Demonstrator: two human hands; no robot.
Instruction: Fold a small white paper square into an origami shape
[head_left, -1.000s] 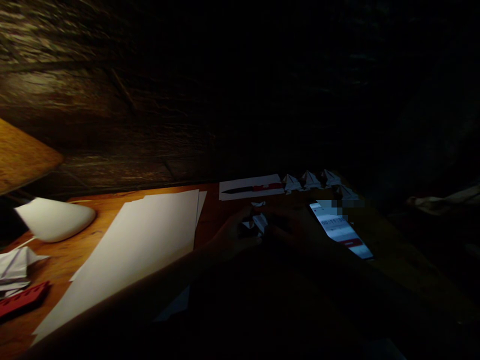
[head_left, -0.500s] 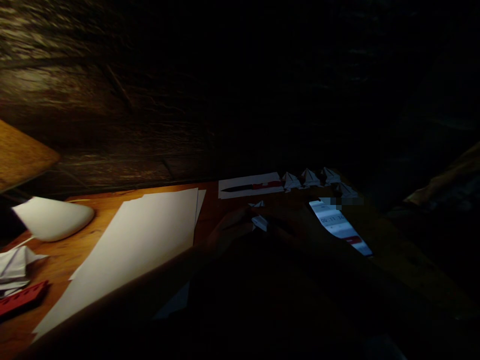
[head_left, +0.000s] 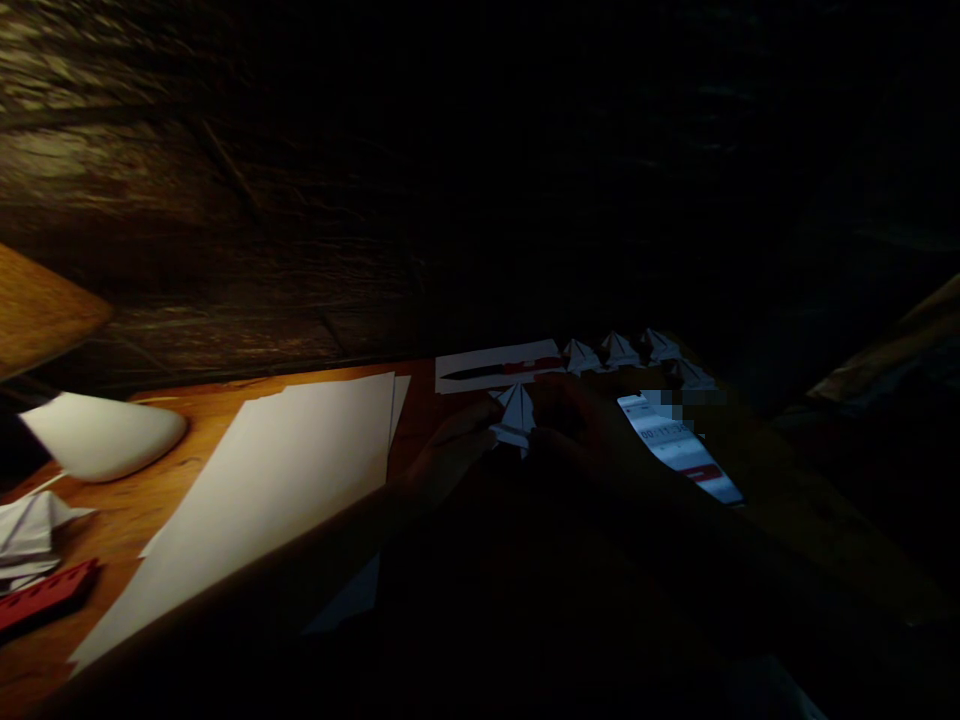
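The scene is very dark. My left hand point(head_left: 448, 455) and my right hand point(head_left: 577, 430) meet over a wooden table point(head_left: 187, 420) and both pinch a small white folded paper figure point(head_left: 516, 415), which stands up between the fingertips. Both forearms run back toward me in deep shadow. Just right of my right hand a lit phone point(head_left: 679, 445) lies flat on the table.
A stack of white paper sheets point(head_left: 277, 480) lies at left. A utility knife point(head_left: 502, 368) rests on a sheet behind my hands, beside several folded paper figures point(head_left: 622, 352). At far left are a white lamp base point(head_left: 101, 435), a crumpled paper piece point(head_left: 34, 530) and a red ruler point(head_left: 45, 595).
The folded paper has been turned and raised between my fingers, now showing a pointed, open shape. Both hands shifted slightly away from me.
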